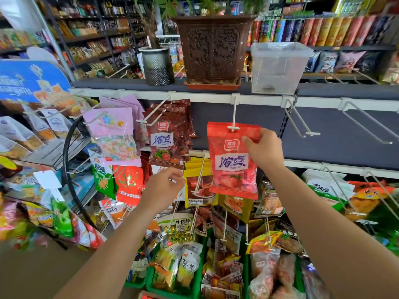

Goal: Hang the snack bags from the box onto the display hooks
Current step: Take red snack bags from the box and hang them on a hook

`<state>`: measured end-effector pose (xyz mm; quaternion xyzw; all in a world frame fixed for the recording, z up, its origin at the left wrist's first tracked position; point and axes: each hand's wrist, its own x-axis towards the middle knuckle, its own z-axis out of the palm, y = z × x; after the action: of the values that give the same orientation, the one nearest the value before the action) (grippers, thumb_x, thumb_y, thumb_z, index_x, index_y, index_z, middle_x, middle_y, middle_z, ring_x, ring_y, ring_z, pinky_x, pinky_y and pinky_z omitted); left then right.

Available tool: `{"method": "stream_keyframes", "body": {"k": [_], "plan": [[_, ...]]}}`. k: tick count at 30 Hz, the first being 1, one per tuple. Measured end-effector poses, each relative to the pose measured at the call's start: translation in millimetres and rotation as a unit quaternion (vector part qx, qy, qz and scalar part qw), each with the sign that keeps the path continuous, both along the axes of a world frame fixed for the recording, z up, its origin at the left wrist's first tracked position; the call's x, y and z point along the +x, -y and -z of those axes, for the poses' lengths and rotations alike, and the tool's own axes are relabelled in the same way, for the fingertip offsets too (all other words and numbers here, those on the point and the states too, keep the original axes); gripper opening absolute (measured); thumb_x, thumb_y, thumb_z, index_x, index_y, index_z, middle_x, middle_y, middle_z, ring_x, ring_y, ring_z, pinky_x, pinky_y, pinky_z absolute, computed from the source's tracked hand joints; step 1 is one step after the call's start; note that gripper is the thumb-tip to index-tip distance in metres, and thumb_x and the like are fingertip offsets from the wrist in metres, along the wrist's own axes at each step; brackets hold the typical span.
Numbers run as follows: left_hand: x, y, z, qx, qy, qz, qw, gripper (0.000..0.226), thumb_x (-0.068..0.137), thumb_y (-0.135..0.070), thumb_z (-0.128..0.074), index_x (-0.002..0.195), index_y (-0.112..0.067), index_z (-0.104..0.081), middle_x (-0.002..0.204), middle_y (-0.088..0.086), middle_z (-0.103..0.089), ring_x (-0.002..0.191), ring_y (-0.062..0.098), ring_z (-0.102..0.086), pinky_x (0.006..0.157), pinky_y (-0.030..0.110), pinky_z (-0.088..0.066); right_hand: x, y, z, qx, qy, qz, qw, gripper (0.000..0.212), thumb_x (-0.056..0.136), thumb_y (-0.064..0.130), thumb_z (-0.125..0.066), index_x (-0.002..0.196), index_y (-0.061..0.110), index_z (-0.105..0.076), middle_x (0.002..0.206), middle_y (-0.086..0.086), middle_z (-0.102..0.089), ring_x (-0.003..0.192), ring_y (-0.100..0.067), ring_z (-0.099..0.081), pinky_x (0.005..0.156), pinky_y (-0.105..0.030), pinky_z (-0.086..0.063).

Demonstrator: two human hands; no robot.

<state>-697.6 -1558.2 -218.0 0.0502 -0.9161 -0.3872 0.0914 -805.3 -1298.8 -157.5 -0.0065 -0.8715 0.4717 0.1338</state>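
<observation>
Right grip [264, 147] pinches red snack bag [231, 169] before grey shelf panel [336, 147]; left grip [164, 188] relaxed.

Illumination is bright, even and nearly shadowless; the central red snack bag [233, 160] is sharp, wide-angle distortion bows the white shelf rail [194, 97], and the packets [32, 216] at the near left edge are blurred.

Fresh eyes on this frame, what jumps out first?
The red snack bag at centre stands out, bright against the dark shelf back. It hangs at the tip of a white hook while the right hand pinches its upper right edge. Next come the carved brown planter on the shelf above and the bare hooks to the right. The left hand hovers lower left, holding nothing.
</observation>
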Motion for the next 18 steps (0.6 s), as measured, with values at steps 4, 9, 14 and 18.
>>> {"method": "stream_keyframes", "body": {"k": [4,9,14,18], "plan": [[-3.0,-1.8,0.5,-0.055,0.006,0.018,0.998,0.023,0.093,-0.035,-0.061,0.115,-0.026,-0.063,0.1,-0.016,-0.064,0.089,0.006,-0.063,0.079,0.035,-0.054,5.4,1.3,0.3,0.053,-0.005,0.041,0.998,0.029,0.088,0.046,-0.065,0.103,0.022,-0.062,0.082,0.009,-0.067,0.074,-0.017,-0.066,0.064,-0.034,-0.054],[-5.0,-7.1,-0.8,-0.153,0.008,0.037,0.988,0.031,0.093,-0.039,-0.06,0.121,-0.025,-0.061,0.117,-0.009,-0.064,0.106,0.012,-0.059,0.087,0.034,-0.05,33.4,8.5,23.9,0.103,-0.128,0.12,0.979,0.045,0.084,0.033,-0.072,0.119,0.02,-0.047,0.118,-0.001,-0.05,0.103,-0.02,-0.05,0.072,-0.033,-0.041],[-10.8,-9.2,1.3,-0.219,0.028,0.055,0.974,0.037,0.093,-0.047,-0.056,0.125,-0.027,-0.057,0.13,-0.006,-0.057,0.117,0.015,-0.055,0.093,0.038,-0.049,45.4,21.2,66.2,0.336,-0.209,-0.033,0.918,0.046,0.084,0.035,-0.069,0.127,0.024,-0.056,0.13,-0.004,-0.052,0.116,-0.028,-0.049,0.093,-0.042,-0.046],[-16.4,-4.1,4.9,-0.239,0.045,0.061,0.968,0.04,0.093,-0.048,-0.055,0.126,-0.027,-0.055,0.131,-0.006,-0.054,0.119,0.017,-0.053,0.092,0.037,-0.048,28.0,29.5,78.4,0.438,-0.177,-0.063,0.879,0.057,0.089,0.041,-0.063,0.142,0.034,-0.043,0.149,-0.008,-0.039,0.133,-0.037,-0.039,0.102,-0.051,-0.041]]}}
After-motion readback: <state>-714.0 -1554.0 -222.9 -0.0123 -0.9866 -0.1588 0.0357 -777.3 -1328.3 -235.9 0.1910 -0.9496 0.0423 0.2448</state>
